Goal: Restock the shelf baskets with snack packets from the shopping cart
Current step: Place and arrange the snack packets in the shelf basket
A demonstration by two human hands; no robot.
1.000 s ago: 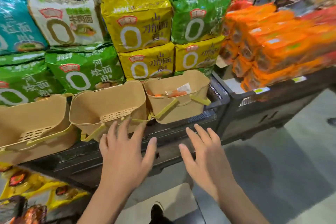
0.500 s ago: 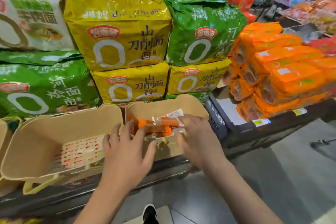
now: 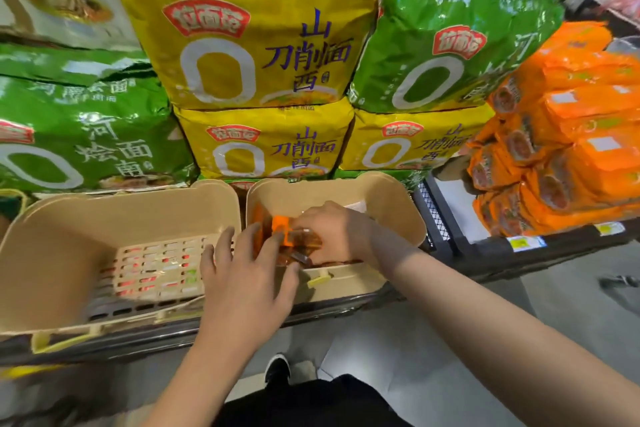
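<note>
Two beige baskets stand side by side on the dark shelf edge. The right basket (image 3: pixel 398 208) holds several small orange snack packets (image 3: pixel 282 227). My right hand (image 3: pixel 341 232) reaches into it from the right, and its fingers curl around the packets. My left hand (image 3: pixel 242 274) hovers over the gap between the baskets, fingers spread and straight, with the fingertips at the packets' left side. The left basket (image 3: pixel 62 236) has a slotted floor, and only that floor shows inside it. The shopping cart is out of view.
Large yellow noodle bags (image 3: pixel 252 55) and green noodle bags (image 3: pixel 446 45) are stacked right behind the baskets. Orange packs (image 3: pixel 571 135) fill the shelf at right. Grey floor and my black shoe (image 3: pixel 277 366) lie below the shelf edge.
The view has closed in on the right basket. My right hand went deeper into it and closed around the orange packets; my left hand moved up to the packets' left side.
</note>
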